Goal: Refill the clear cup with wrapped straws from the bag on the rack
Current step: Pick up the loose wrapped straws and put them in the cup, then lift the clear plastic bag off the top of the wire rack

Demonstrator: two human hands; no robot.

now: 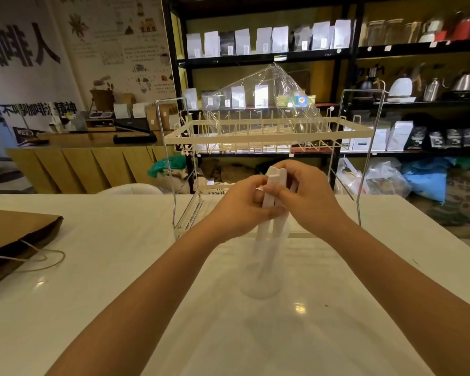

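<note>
- While both hands met over the middle of the white table (pixel 120 308), a bundle of wrapped straws (pixel 274 191) stood upright between them, white paper tops poking out above the fingers.
- Left hand (pixel 239 210) was curled round the bundle from the left, thumb and fingers pressed on the wrappers about halfway up what you could see.
- Right hand (pixel 307 196) was wrapped on from the other side, a bit higher, fingers bent over the top part of the bundle. So neither hand was loose, both had hold of the same straws.
- Lower ends of the straws ran down below the hands into the clear cup (pixel 263 272), which stood on the table right under the grip. The cup was pretty blurry, so I couldn't tell if the straw tips were touching the bottom.
- Neither hand was touching the cup itself as far as I could see, only the straws.
- Just behind the hands sat the wire rack (pixel 269 131), cream-coloured top tray on thin metal legs.
- The clear plastic bag (pixel 277 99) was lying on that top tray, puffed up into a peak, well apart from both hands.
- Off at the left edge of the table there was a brown paper bag (pixel 14 232) lying flat with its string handle trailing out.
- Black shelves (pixel 347 55) with pouches and kettles filled the back wall.
</note>
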